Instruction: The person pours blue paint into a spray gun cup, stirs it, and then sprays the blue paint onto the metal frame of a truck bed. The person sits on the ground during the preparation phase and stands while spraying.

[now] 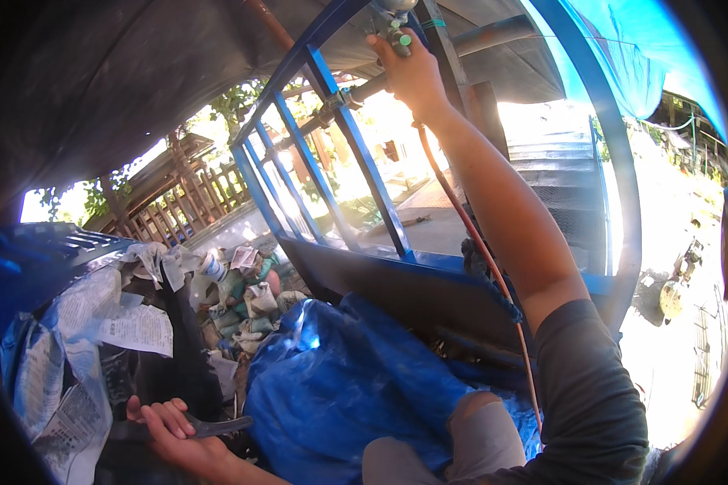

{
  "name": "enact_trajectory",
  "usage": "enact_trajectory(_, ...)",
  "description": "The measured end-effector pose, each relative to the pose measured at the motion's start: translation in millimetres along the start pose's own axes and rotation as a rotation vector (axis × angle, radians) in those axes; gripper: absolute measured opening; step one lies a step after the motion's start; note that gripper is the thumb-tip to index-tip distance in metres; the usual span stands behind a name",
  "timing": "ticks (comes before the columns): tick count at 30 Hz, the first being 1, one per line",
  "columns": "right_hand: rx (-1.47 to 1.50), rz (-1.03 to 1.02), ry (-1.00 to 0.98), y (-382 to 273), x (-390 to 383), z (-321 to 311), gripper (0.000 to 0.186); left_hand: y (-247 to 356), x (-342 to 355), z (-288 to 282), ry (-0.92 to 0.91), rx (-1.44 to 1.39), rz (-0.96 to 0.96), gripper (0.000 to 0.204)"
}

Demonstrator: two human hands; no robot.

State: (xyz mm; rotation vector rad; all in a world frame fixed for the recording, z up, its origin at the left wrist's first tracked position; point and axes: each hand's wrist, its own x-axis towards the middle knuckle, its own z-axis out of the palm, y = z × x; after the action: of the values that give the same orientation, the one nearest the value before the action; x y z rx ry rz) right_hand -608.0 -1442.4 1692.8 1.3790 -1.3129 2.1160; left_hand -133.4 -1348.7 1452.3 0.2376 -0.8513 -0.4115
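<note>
My right hand (416, 77) is raised high at the top of the view, closed around a paint spray gun (398, 36) whose metal upper part is cut off by the picture edge. A reddish air hose (473, 226) hangs from below that hand and runs down past my forearm. The gun is close to the upper bar of a blue-painted metal frame (344, 133) with several slats and a dark lower panel. At the lower left, my left hand (182, 436) has its fingers curled at a dark grey curved bar (222, 425); the bar's other end is hidden.
Blue tarpaulin (340, 380) lies in front of my knees. Printed paper sheets (137, 327) cover something dark on the left, beside a blue panel (40, 250). Several filled bags (251, 303) are piled behind. Dark sheeting (121, 73) hangs overhead; a wooden fence (190, 202) stands beyond.
</note>
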Motion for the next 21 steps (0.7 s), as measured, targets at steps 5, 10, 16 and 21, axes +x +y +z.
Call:
enact_trajectory(5, -0.008, -0.059, 0.022, 54, 1, 74, 0.06, -6, -1, 2, -0.006, -0.041, 0.015, 0.03)
enact_trajectory(10, -0.025, -0.01, 0.042, 80, 20, 134, 0.06, -1, -1, 3, 0.008, -0.045, -0.001, 0.033)
enact_trajectory(16, -0.108, -0.066, 0.031, 109, 40, 160, 0.059, -7, -8, 14, 0.122, -0.04, 0.021, 0.035)
enact_trajectory(21, -0.097, -0.201, 0.062, 72, 21, 165, 0.056, -3, 2, 9, 0.078, -0.013, 0.048, 0.032)
